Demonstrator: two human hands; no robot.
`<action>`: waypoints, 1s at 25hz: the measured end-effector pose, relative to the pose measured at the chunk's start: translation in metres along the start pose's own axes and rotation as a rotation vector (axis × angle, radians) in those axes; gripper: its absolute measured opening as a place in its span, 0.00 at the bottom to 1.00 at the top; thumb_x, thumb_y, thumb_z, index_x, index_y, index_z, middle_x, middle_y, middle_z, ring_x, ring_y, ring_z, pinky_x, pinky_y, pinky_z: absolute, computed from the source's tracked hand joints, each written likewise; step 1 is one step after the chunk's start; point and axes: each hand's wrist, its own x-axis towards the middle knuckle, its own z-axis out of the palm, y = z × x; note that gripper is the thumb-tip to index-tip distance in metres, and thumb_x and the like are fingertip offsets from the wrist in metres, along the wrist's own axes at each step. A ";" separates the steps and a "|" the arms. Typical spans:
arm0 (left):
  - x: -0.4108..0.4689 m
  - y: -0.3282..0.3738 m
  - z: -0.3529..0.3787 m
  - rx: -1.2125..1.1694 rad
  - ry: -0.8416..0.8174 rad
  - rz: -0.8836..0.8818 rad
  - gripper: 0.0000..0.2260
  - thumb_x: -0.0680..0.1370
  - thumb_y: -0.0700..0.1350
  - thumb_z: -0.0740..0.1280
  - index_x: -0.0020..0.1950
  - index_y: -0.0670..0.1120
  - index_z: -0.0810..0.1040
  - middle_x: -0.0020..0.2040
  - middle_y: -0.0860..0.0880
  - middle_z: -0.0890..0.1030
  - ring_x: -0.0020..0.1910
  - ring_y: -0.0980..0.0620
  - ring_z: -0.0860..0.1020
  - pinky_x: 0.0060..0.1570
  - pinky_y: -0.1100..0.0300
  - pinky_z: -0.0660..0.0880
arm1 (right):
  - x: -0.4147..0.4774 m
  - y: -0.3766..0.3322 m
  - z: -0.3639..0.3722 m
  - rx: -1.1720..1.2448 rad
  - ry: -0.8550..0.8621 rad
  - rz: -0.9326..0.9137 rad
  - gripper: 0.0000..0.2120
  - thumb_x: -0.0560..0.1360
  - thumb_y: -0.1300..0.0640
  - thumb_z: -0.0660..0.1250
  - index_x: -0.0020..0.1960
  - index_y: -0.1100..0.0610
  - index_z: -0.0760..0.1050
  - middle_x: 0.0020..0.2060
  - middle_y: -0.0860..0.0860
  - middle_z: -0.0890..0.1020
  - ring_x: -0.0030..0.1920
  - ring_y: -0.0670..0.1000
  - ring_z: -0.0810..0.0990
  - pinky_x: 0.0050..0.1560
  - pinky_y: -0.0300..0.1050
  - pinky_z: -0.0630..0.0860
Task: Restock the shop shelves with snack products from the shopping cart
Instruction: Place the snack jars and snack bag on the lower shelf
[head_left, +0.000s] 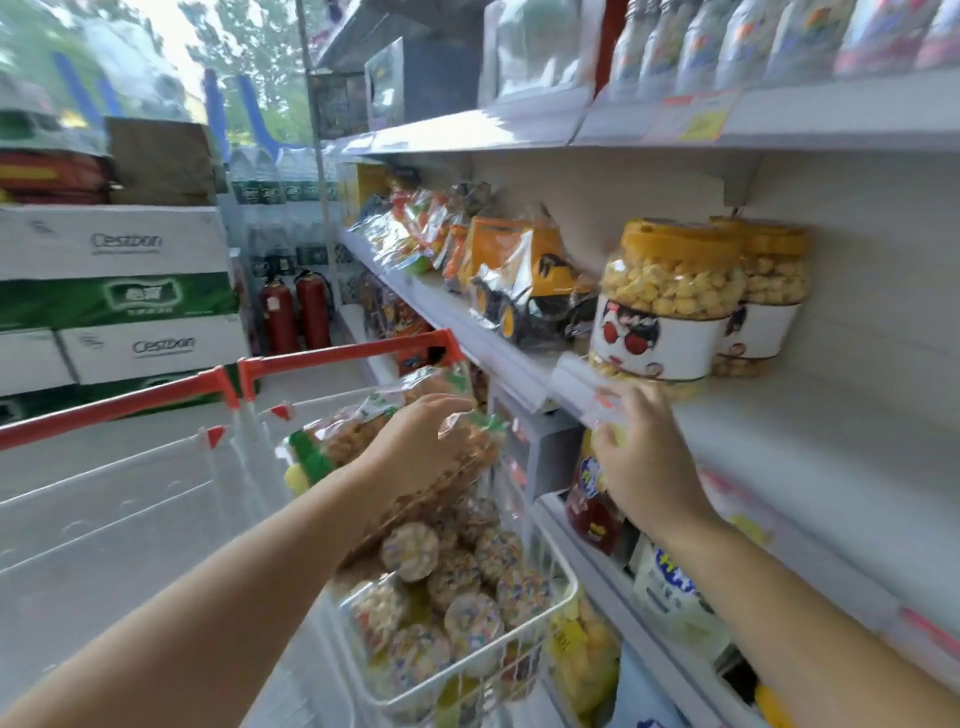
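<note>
A white wire shopping cart (563, 605) with red handles stands left of the shelves. It holds several round sprinkle-topped snack packs (457, 577). My left hand (431, 441) grips the top of a clear bag of brown snacks (337, 441) with green trim, which lies tilted over the cart. My right hand (644, 467) reaches up with straight fingers to the front edge of the white middle shelf (779, 441). Just above those fingers a clear popcorn jar (670, 301) with an orange lid stands on the shelf. A second such jar (769, 291) stands behind it.
A wrapped yellow toy truck (524, 280) and bagged toys sit further left on the same shelf. Red and white snack bags (592, 499) fill the shelf below. Stacked water cartons (119, 291) and two red fire extinguishers (296, 317) stand across the aisle.
</note>
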 end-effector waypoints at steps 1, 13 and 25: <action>-0.017 -0.019 0.001 0.016 0.052 -0.013 0.17 0.81 0.45 0.66 0.70 0.50 0.76 0.70 0.51 0.75 0.69 0.50 0.73 0.69 0.60 0.65 | -0.011 -0.002 0.026 0.029 -0.120 0.018 0.17 0.81 0.59 0.60 0.69 0.56 0.69 0.68 0.54 0.68 0.67 0.53 0.69 0.63 0.40 0.65; -0.104 -0.104 0.054 0.072 0.267 -0.326 0.50 0.71 0.70 0.62 0.77 0.59 0.28 0.79 0.51 0.29 0.77 0.53 0.30 0.76 0.52 0.39 | -0.006 -0.044 0.214 0.855 -0.429 0.891 0.54 0.64 0.26 0.68 0.77 0.57 0.58 0.76 0.51 0.62 0.75 0.56 0.61 0.73 0.59 0.59; -0.113 -0.110 0.052 0.024 0.187 -0.444 0.48 0.70 0.78 0.52 0.80 0.58 0.34 0.82 0.53 0.39 0.80 0.55 0.39 0.75 0.59 0.37 | 0.014 -0.047 0.220 1.137 -0.256 0.974 0.50 0.52 0.46 0.83 0.70 0.58 0.67 0.62 0.53 0.77 0.61 0.56 0.76 0.64 0.59 0.74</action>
